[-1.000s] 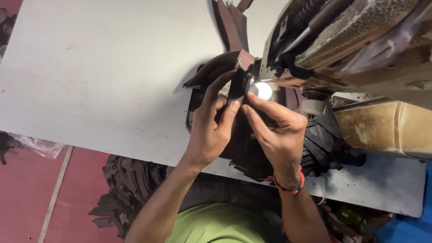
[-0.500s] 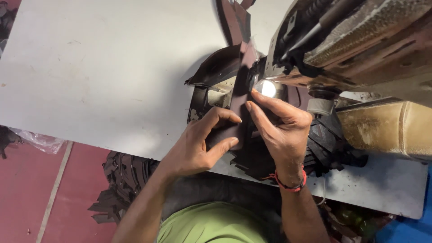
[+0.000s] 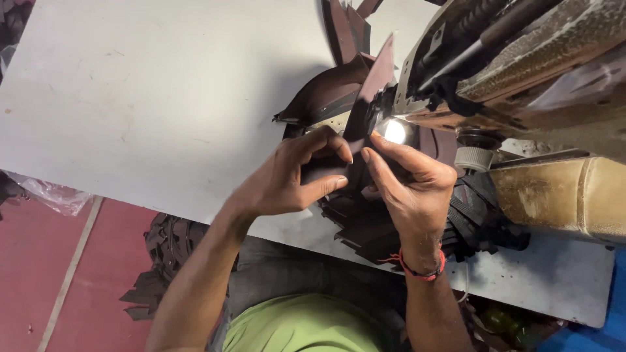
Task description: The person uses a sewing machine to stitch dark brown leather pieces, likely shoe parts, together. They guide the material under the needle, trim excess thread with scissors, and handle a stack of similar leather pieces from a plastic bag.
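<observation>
Centre frame: our left hand (image 3: 287, 186) and right hand (image 3: 411, 189) pinch a dark brown leather strip (image 3: 365, 104); we keep it taut beneath the lit sewing machine head (image 3: 495, 72).

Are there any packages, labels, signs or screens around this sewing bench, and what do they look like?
No labels, signs or screens show.
Clear plastic bag: crumpled, at the left table edge, over the red floor.
Greenish bottle-like thing: below the table at lower right, too dim to tell.

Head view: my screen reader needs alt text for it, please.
Two bare hands, left hand and right hand, pinch a dark leather strip under a lit sewing machine on a white table. More dark cut pieces lie piled beneath.
</observation>
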